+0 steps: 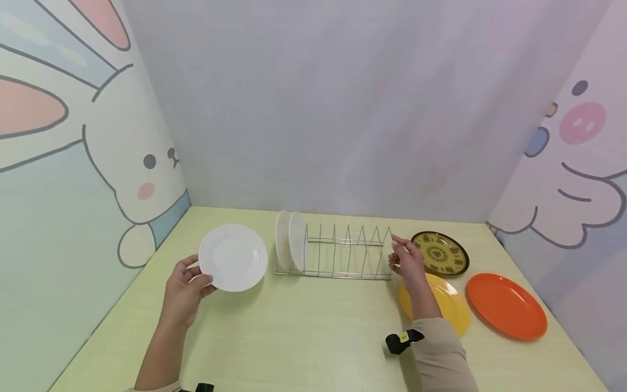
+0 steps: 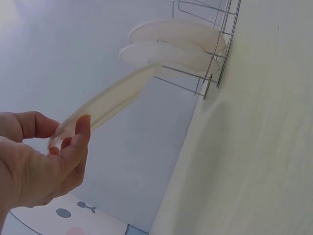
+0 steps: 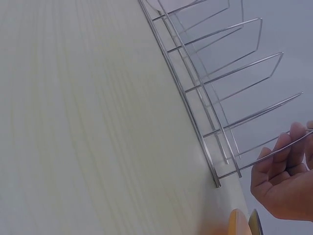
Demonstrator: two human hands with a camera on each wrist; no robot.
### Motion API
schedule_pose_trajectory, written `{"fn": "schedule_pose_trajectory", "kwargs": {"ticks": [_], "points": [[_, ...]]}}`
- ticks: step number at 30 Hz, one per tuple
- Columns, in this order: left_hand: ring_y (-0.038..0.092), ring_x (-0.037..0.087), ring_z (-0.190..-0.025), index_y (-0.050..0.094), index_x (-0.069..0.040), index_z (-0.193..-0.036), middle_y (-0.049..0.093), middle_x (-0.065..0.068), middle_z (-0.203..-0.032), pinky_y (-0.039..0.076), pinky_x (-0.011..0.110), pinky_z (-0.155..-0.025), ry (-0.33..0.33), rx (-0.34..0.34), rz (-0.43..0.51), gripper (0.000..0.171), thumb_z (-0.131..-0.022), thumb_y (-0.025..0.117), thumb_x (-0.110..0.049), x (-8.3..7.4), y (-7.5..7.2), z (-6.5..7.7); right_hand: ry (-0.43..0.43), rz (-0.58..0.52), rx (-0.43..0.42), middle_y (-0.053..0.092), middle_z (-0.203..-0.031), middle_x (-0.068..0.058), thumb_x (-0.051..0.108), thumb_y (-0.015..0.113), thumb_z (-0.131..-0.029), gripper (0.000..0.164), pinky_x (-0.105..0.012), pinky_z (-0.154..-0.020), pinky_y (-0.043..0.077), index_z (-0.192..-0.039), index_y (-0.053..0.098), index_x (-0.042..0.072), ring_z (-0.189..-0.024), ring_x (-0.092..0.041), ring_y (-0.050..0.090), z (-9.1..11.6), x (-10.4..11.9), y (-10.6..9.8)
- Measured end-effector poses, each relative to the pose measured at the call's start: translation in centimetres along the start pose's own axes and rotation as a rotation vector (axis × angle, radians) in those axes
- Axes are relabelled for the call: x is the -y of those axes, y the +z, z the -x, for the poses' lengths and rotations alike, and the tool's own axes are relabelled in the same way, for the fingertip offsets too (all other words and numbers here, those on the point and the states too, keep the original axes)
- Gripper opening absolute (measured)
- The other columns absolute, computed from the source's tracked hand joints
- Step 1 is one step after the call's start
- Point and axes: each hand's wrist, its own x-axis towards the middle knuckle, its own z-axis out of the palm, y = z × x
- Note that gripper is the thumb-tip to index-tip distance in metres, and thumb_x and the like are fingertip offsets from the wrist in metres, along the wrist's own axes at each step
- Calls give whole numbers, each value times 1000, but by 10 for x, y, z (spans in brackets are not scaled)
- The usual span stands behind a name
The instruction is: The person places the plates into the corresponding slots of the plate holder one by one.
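Observation:
In the head view my left hand (image 1: 183, 291) pinches the edge of a white plate (image 1: 233, 257), thumb on its face and fingers behind. The left wrist view shows that plate (image 2: 107, 100) tilted and raised above the table, apart from the rack. A wire plate rack (image 1: 343, 276) stands at the middle of the table, with two white plates (image 1: 297, 242) upright in its left slots. At the rack's right end, my right hand (image 1: 407, 260) holds the last wire loop; in the right wrist view its fingers (image 3: 279, 152) curl round the wire.
Right of the rack lie a brown patterned plate (image 1: 440, 253), a yellow plate (image 1: 448, 305) partly under the right forearm, and an orange plate (image 1: 506, 306). A pale wall (image 1: 333, 109) stands behind the table (image 1: 303, 337), with cartoon-printed walls on both sides.

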Motion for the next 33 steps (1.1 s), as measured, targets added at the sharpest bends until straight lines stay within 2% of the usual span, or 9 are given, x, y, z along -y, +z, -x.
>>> {"fn": "schedule_pose_trajectory", "kwargs": {"ticks": [6, 11, 21, 27, 30, 33], "points": [[58, 13, -82, 39, -12, -122, 44, 11, -104, 52, 27, -70, -4, -55, 63, 47, -85, 49, 14, 3, 16, 11, -3, 3, 5, 52, -72, -4, 29, 52, -96, 38, -31, -64, 46, -131, 50, 14, -65, -14, 52, -2, 1, 1], [55, 14, -85, 39, -12, -120, 42, 13, -105, 52, 25, -68, 55, -95, 111, 48, -83, 47, 19, 6, 30, 21, -6, 1, 1, 52, -73, -4, 27, 51, -97, 36, -31, -64, 47, -131, 50, 15, -65, -13, 51, -2, 3, 1], [50, 21, -92, 36, -6, -121, 40, 16, -104, 52, 24, -70, 224, -120, 226, 49, -82, 46, 21, 6, 54, 36, 5, -10, 6, 52, -71, -4, 27, 52, -97, 35, -31, -63, 46, -130, 51, 15, -65, -14, 52, -3, 2, 1], [47, 24, -92, 38, -3, -119, 41, 15, -101, 50, 21, -69, 380, -168, 277, 49, -78, 45, 25, 4, 68, 40, 15, -7, 3, 53, -72, -4, 28, 53, -96, 37, -32, -65, 47, -130, 51, 15, -65, -14, 52, -1, 1, 2], [46, 24, -91, 38, 1, -119, 41, 16, -101, 49, 19, -70, 473, -156, 316, 48, -78, 45, 25, 2, 75, 41, 12, -7, 4, 53, -72, -4, 29, 53, -96, 37, -31, -65, 47, -131, 50, 15, -64, -14, 52, -1, 0, 1], [45, 25, -90, 37, 3, -119, 41, 17, -101, 48, 19, -70, 537, -121, 347, 48, -78, 44, 25, -2, 82, 41, 4, -6, 4, 53, -72, -4, 29, 52, -96, 37, -31, -64, 47, -131, 50, 14, -64, -14, 52, 0, 0, 1]]}}
